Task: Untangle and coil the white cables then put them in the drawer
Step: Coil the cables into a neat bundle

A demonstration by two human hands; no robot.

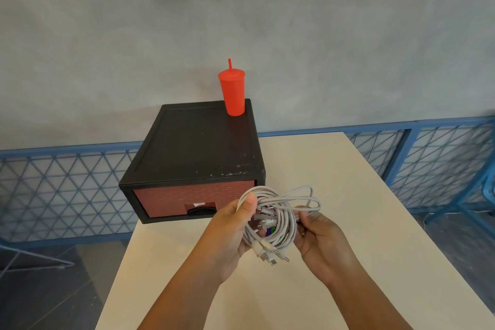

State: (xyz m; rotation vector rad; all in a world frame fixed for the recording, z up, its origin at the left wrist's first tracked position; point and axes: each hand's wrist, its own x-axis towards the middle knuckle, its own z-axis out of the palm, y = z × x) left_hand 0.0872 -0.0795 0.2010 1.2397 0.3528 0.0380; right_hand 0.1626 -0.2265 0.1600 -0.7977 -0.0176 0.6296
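Observation:
A coiled bundle of white cables (pixel 284 220) is held in the air above the table, just in front of the drawer unit. My left hand (pixel 230 233) grips the bundle's left side, thumb pressed on top of the loops. My right hand (pixel 318 238) pinches the loops on the right side. Several plugs hang from the bottom of the bundle. The drawer unit (pixel 192 147) is black with a reddish-brown drawer front (pixel 171 199) that is closed; its dark handle sits at the lower middle.
A red tumbler with a straw (pixel 232 92) stands on the back right corner of the drawer unit. The cream table (pixel 348 195) extends right and towards me. A blue lattice railing (pixel 428 163) runs behind, with a grey wall beyond.

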